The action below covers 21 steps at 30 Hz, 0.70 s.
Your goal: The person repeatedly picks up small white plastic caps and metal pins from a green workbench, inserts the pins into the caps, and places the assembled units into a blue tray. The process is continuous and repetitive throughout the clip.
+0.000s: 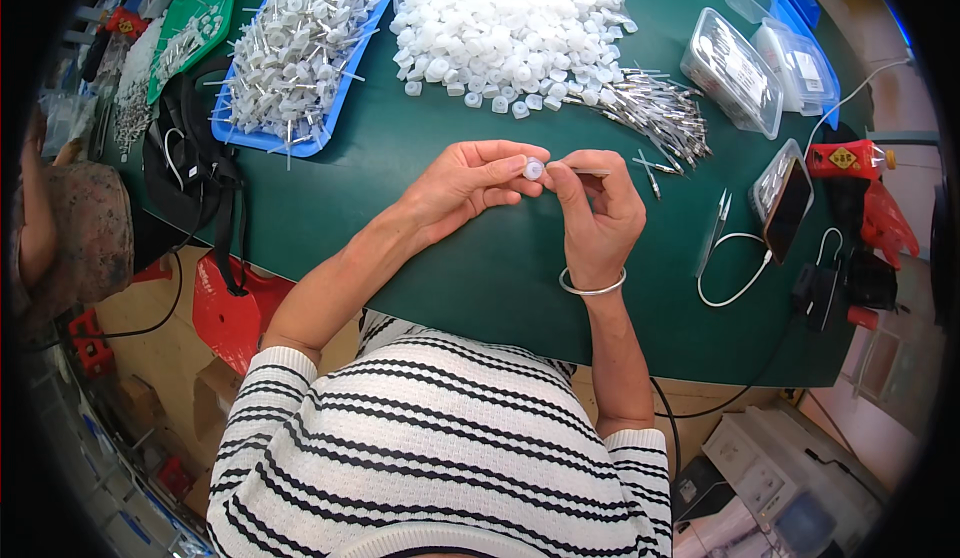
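Between thumb and fingers, my left hand (pixel 475 180) pinches a small white plastic cap (pixel 533 169), its round face turned up. Close beside it, my right hand (pixel 604 203) grips a thin metal pin (pixel 590 171) that lies across its fingers, one end near the cap. Whether the pin touches the cap I cannot tell. Beyond both hands rises a big heap of similar white caps (pixel 510 28). To its right spreads a pile of thin metal pins (pixel 660 113). A blue tray (pixel 318 143) at the far left holds many caps with pins through them.
The green table (pixel 480 288) carries clear plastic boxes (pixel 733 70) at the far right, a phone (pixel 786 208) with a white cable, and tweezers (pixel 715 228). A black bag (pixel 190 148) and a green tray (pixel 215 18) lie left. A red stool (pixel 235 303) stands below; another person's arm (pixel 38 208) shows far left.
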Each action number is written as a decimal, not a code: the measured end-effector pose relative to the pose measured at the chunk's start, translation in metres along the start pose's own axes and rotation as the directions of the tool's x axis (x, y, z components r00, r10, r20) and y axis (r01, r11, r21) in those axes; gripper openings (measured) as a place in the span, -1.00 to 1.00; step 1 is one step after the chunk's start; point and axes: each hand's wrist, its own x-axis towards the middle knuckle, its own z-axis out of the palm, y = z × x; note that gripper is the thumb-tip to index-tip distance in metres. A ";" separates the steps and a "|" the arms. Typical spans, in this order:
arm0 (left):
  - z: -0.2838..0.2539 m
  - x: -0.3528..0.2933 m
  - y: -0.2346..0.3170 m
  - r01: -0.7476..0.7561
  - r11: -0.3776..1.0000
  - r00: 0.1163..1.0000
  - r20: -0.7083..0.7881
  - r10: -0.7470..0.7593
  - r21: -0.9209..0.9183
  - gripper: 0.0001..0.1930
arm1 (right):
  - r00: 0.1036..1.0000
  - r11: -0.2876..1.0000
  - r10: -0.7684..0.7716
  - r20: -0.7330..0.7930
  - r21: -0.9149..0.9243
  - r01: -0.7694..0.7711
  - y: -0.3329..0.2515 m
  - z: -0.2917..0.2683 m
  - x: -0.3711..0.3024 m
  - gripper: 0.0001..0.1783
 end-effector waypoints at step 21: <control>0.001 0.000 0.001 0.026 0.999 0.999 0.034 -0.024 -0.048 -0.70 | 0.999 0.995 0.037 0.007 0.094 -0.038 0.000 -0.001 -0.001 -0.89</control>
